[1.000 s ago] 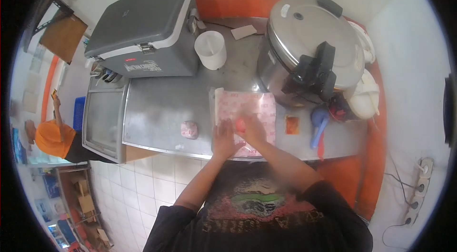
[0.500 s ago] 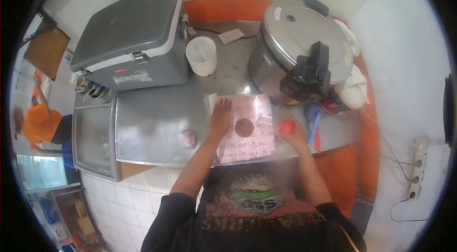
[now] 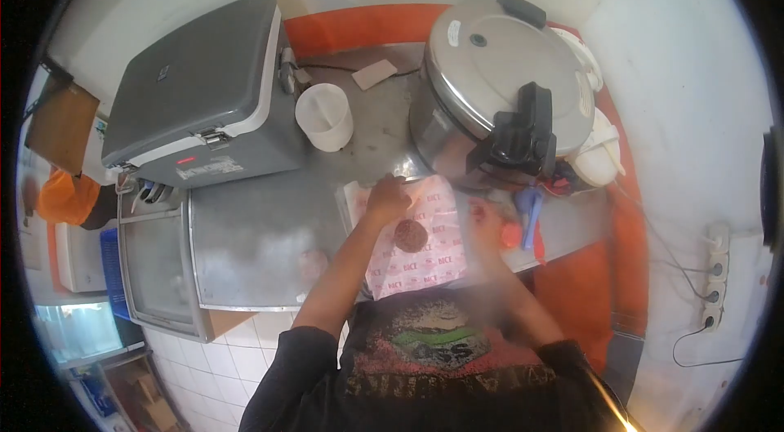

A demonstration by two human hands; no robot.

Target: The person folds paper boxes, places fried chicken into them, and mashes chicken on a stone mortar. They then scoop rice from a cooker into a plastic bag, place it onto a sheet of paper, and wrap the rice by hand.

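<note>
A stack of white paper sheets with red print (image 3: 420,270) lies in front of me on the metal counter. On it rests a round, brown, grainy disc (image 3: 411,236). My left hand (image 3: 389,200) is at the top edge of the stack, its fingers bent and closed on the printed paper. Just off the stack's right side is my right hand (image 3: 488,236), smeared by motion, close beside a small round red object (image 3: 511,234). A blue-handled utensil (image 3: 529,216) lies further right.
Behind the paper stands a large steel pot with a lid (image 3: 506,64). A grey cooler box (image 3: 192,89) and a white plastic cup (image 3: 325,118) are at the back left. A small paper-wrapped bundle (image 3: 312,264) sits left of my left forearm. Someone in orange (image 3: 67,197) is far left.
My left hand has gone from lying flat on the paper to bent at its top edge. The red object, earlier in my right hand, now shows beside it, further right.
</note>
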